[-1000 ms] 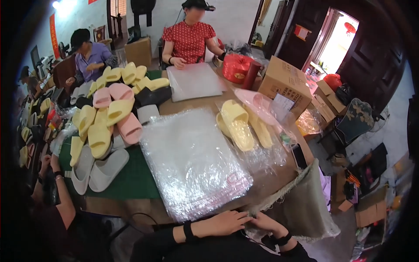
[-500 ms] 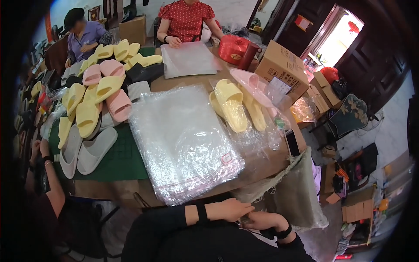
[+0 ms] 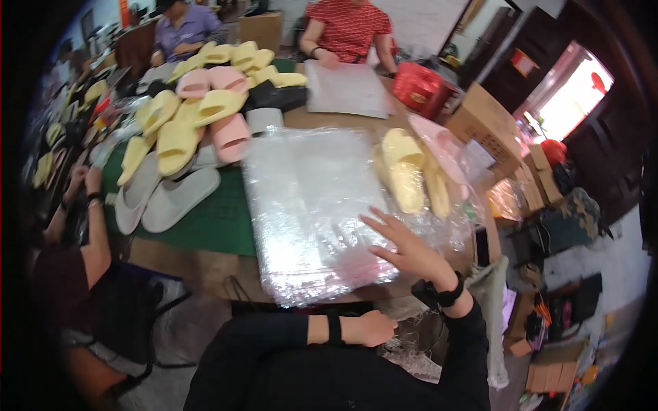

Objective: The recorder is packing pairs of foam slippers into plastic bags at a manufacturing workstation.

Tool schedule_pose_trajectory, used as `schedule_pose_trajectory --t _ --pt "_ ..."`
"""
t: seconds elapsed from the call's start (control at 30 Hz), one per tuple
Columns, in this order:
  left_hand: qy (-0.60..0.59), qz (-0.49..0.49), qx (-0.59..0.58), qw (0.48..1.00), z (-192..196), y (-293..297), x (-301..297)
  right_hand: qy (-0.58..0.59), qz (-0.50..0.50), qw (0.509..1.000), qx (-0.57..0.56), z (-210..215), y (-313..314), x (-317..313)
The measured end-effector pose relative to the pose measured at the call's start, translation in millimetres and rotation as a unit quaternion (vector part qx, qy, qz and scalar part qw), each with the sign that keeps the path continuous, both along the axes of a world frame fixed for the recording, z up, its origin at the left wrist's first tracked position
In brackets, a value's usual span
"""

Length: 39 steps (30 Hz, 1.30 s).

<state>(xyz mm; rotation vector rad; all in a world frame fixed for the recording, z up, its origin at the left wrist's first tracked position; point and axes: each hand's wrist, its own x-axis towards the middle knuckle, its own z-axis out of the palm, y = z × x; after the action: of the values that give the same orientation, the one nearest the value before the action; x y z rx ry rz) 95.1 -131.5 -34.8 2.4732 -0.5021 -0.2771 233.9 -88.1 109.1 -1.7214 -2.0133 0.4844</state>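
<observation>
- Clear plastic bags (image 3: 315, 198), in a big flat pile on the brown table (image 3: 185, 259), in front of the black sleeves (image 3: 253, 342).
- Shiny on top, with a bit of pink near the close edge.
- Right hand (image 3: 411, 250) wide, with fingers spread out, over the near right side of the pile. Cannot tell if touching the top bag.
- Left hand (image 3: 373, 329) narrow, with fingers curled in, low down by the near table edge. Cannot tell if holding anything.
- A black band (image 3: 334, 330) around each wrist.
- Just right of the pile, yellow slippers (image 3: 404, 171) in see-through wrap, with a pink slipper (image 3: 439, 140) next to them.
- By the table's right edge, a dark phone (image 3: 482, 244).
- Left of the pile, a green mat (image 3: 226, 222), grey slippers (image 3: 181, 198), and a heap of yellow and pink slippers (image 3: 178, 140).
- Across the table, a person in a red top (image 3: 349, 31), one hand at a flat stack of cloudy sheets (image 3: 346, 89).
- Near that stack, a shiny red bundle (image 3: 417, 83) and a brown box (image 3: 483, 127).
</observation>
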Motion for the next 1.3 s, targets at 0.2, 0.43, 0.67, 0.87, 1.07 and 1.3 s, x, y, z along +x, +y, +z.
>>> schedule_pose_trajectory --t 0.2,0.43,0.67,0.87,1.07,1.3 --pt "-0.001 -0.004 0.015 1.000 15.8 7.3 1.7 -0.192 0.119 0.969 -0.096 -73.0 52.8 -68.3" --pt "-0.038 -0.007 0.013 0.999 3.0 9.3 -2.2 -0.162 0.137 0.977 -0.028 -69.0 56.4 -57.4" --pt "-0.037 -0.026 0.083 0.995 10.5 8.2 -0.2 -0.386 -0.393 0.820 0.157 10.9 47.6 137.4" --pt "-0.035 -0.015 0.046 0.998 7.2 9.2 4.2 -0.262 -0.472 0.841 -0.029 -50.0 45.3 175.1" --pt "-0.037 -0.016 0.053 0.998 16.8 11.4 -0.3 -0.297 -0.460 0.831 0.096 -57.4 53.7 192.5" --pt "-0.023 -0.022 0.051 0.998 13.3 14.0 2.6 -0.235 -0.475 0.805 0.266 36.9 26.0 189.8"
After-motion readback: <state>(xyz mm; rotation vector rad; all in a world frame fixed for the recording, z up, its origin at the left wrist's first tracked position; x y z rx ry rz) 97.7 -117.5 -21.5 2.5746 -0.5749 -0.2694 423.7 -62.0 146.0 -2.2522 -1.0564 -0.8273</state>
